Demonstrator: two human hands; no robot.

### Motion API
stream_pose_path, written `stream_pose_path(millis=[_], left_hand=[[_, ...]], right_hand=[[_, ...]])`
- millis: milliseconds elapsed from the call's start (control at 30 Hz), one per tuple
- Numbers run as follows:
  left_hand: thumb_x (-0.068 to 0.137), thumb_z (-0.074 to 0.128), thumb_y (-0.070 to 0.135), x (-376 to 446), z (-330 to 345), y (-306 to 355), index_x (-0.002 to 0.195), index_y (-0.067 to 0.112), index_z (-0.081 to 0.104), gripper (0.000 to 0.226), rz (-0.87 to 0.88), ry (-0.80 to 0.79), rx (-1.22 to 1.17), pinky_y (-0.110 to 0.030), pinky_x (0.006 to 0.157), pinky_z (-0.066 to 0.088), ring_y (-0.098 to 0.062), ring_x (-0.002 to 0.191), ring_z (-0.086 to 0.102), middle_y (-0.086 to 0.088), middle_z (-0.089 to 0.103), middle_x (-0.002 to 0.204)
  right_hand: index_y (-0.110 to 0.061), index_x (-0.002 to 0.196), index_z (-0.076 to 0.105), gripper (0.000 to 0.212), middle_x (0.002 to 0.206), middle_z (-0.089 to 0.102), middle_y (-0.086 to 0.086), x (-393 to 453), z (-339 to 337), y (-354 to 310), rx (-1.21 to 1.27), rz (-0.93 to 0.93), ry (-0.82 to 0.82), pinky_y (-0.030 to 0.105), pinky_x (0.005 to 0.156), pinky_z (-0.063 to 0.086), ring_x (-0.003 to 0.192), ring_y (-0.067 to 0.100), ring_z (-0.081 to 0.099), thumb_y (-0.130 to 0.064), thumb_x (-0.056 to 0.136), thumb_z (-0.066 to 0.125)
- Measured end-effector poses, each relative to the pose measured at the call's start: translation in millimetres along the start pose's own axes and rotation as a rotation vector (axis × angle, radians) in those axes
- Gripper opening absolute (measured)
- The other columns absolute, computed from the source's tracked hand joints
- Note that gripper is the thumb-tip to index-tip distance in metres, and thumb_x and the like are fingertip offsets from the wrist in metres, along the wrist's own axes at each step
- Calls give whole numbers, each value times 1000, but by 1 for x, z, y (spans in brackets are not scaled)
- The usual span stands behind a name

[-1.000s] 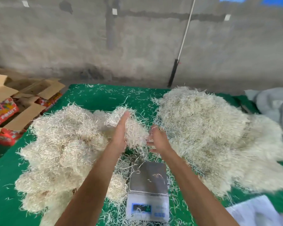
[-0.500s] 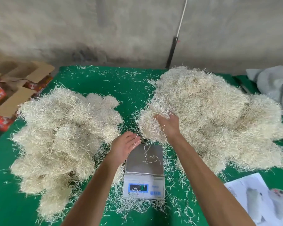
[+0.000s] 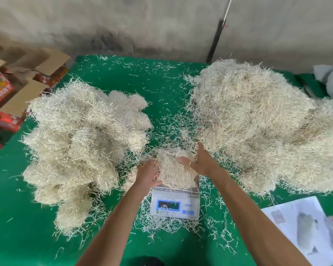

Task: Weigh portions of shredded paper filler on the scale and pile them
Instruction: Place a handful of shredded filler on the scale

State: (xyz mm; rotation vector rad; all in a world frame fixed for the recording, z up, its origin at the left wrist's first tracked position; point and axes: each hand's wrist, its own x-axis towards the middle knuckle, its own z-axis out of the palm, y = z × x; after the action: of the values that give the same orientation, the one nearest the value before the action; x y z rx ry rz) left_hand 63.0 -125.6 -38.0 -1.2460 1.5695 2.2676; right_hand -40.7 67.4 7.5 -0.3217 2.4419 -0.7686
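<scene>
Head view: portion of shredded paper (image 3: 176, 170) on scale (image 3: 175, 205) near the green tabletop's (image 3: 161, 87) front edge, cupped between left hand (image 3: 147, 174) and right hand (image 3: 199, 162), fingers curled into it; weighed pile (image 3: 83, 143) left, supply heap (image 3: 261, 123) right.

A bare grey concrete wall (image 3: 161, 25) with dark stains runs across the far side, well beyond the hands. A thin white pole with a black lower part (image 3: 216, 41) leans against it, ahead and a little to the right. A green cloth (image 3: 152, 89) covers the table surface under the hands. Open cardboard boxes (image 3: 27, 73) sit far to the left. Light is soft and even.
</scene>
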Motion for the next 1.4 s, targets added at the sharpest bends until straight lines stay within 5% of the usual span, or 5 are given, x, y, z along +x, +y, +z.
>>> stream_pose_path(millis=[300, 667, 867, 1167, 1400], left_hand=[[101, 55, 27, -13, -4, -15, 113, 10, 65, 23, 400, 233, 395, -41, 67, 61, -18, 74, 64, -7, 68, 85], [98, 62, 33, -34, -7, -10, 106, 10, 68, 25, 448, 221, 392, -57, 78, 59, -38, 93, 70, -15, 72, 94], [100, 57, 37, -40, -12, -16, 102, 5, 67, 34, 424, 215, 423, -55, 76, 60, -30, 92, 72, -15, 72, 89], [101, 57, 29, -40, -26, -26, 91, 6, 65, 26, 424, 246, 394, -61, 67, 58, -14, 77, 72, -14, 66, 84], [100, 58, 30, -37, -43, -31, 86, 24, 62, 16, 389, 302, 315, -52, 67, 62, -6, 77, 72, 4, 71, 88]], right_hand=[[-3, 119, 69, 21, 106, 74, 12, -12, -14, 50, 153, 95, 206, 49, 85, 62, 88, 28, 74, -11, 101, 62], [-10, 109, 66, 16, 94, 72, 5, -28, 0, 45, 263, 60, 283, 53, 75, 62, 72, 31, 68, -23, 105, 58], [-10, 116, 66, 25, 94, 73, 10, -21, 3, 45, 230, 67, 311, 30, 56, 51, 57, 15, 60, -30, 102, 61], [-6, 155, 32, 67, 135, 62, 22, -16, 13, 28, 220, 29, 346, 42, 96, 51, 72, 6, 61, -37, 104, 61], [-14, 163, 12, 113, 168, 17, 17, -4, 34, 3, 37, -13, 301, 59, 119, 34, 150, 41, 31, -75, 83, 64]])
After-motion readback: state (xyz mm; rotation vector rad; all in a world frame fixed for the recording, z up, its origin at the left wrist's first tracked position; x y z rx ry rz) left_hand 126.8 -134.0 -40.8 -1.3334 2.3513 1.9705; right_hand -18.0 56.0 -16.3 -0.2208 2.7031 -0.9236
